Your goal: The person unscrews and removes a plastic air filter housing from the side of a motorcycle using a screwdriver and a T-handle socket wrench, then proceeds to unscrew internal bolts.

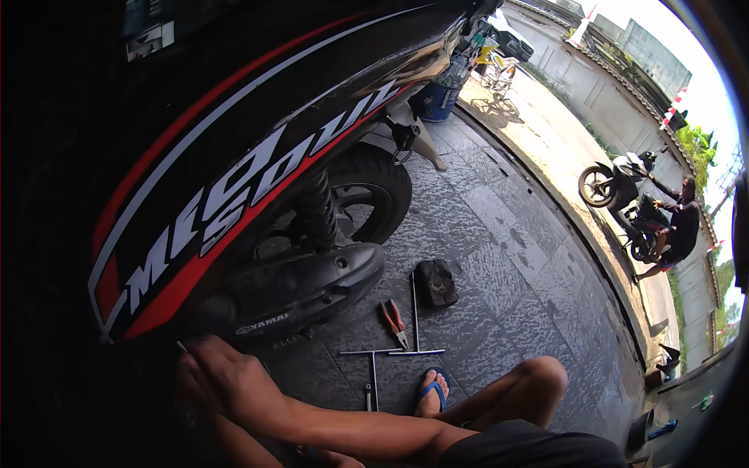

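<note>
Right hand [243, 382] curls, thin silvery metal rod [181, 346] at its 10 o'clock. Left hand [192, 385] is shadowed; cannot tell either grip.

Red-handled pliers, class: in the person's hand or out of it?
Out: the pliers lie on the grey floor, beside a T-shaped wrench.
</note>
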A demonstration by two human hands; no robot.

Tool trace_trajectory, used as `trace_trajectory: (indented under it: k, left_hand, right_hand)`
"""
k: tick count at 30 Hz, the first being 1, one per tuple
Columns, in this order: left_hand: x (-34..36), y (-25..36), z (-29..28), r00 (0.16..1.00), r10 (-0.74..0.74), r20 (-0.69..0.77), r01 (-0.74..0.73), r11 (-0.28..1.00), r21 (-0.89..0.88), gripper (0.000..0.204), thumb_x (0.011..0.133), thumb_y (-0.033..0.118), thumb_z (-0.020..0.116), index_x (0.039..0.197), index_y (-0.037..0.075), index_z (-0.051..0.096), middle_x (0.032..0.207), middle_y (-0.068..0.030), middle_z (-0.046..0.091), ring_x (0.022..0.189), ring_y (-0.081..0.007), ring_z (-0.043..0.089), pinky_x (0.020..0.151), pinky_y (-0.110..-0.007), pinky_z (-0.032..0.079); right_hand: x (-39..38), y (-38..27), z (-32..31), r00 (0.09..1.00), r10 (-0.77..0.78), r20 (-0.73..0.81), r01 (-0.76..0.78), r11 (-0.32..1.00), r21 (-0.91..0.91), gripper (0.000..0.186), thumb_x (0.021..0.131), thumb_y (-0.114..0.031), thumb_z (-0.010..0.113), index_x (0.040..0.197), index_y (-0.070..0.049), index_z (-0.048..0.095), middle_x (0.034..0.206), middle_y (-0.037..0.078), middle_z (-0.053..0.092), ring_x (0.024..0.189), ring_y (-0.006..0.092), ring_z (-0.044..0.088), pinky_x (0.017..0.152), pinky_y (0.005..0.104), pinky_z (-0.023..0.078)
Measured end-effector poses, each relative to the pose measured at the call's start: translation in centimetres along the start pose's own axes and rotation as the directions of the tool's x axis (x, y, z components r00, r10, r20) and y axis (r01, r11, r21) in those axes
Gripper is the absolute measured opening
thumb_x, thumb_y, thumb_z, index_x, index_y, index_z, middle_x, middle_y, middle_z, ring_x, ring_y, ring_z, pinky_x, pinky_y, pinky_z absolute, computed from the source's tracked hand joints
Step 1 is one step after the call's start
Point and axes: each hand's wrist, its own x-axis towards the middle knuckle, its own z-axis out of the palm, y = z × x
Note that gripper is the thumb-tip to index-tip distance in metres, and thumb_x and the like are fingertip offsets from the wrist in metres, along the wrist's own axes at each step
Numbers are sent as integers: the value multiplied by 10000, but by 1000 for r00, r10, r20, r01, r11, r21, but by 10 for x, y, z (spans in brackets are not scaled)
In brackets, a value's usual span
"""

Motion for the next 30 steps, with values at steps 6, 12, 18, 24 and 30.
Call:
trace_trajectory:
  k: [6, 12, 18, 24, 30]
  left_hand:
    - [2, 6, -2, 1000, -29, 3, 29, 999, 18, 429, 915, 384, 627, 1091, -6, 661, 1074, -198, 678, 985, -361, 655, 847, -419, 504]
    - [2, 9, -6, 997, -71, -8, 71, 997, 43, 436, 912, 391, 627, 1096, -3, 658, 1083, -200, 675, 995, -368, 651, 855, -423, 501]
    - [-1, 10, -10, 1000, -13, -25, 10, 989, -147, 299, 868, 177, 652, 1111, 3, 669, 1101, -184, 683, 1051, -349, 644, 927, -417, 486]
    - [2, 13, -10, 950, 227, -214, -298, 866, -402, 223, 866, 187, 661, 1043, 53, 688, 969, -133, 698, 921, -328, 674, 828, -418, 519]
    - [3, 8, -13, 973, 202, -108, -229, 896, -380, 286, 835, 176, 688, 1090, 47, 685, 1055, -161, 697, 1013, -348, 665, 890, -426, 508]
  right_hand:
    - [0, 4, -9, 972, -232, 39, 235, 960, -153, 421, 844, -16, 643, 1253, 1, 542, 998, 149, 618, 825, 319, 673, 638, 378, 564]
    - [8, 13, -19, 941, -251, 227, 278, 956, -95, 478, 804, -16, 631, 1271, -30, 529, 1112, 194, 562, 902, 376, 658, 677, 405, 564]
    - [9, 22, -9, 959, -261, 106, 277, 944, -178, 382, 773, 73, 665, 1135, -41, 621, 1048, 193, 619, 910, 375, 654, 737, 390, 547]
    - [-6, 29, 7, 986, -156, -59, 166, 941, 295, 393, 1059, -233, 432, 1330, 49, 474, 1160, 211, 636, 936, 266, 677, 848, 370, 544]
    - [0, 30, 12, 985, 174, 8, -121, 652, 749, 226, 1026, -173, 505, 1214, -48, 495, 1086, 143, 635, 854, 205, 660, 835, 373, 534]
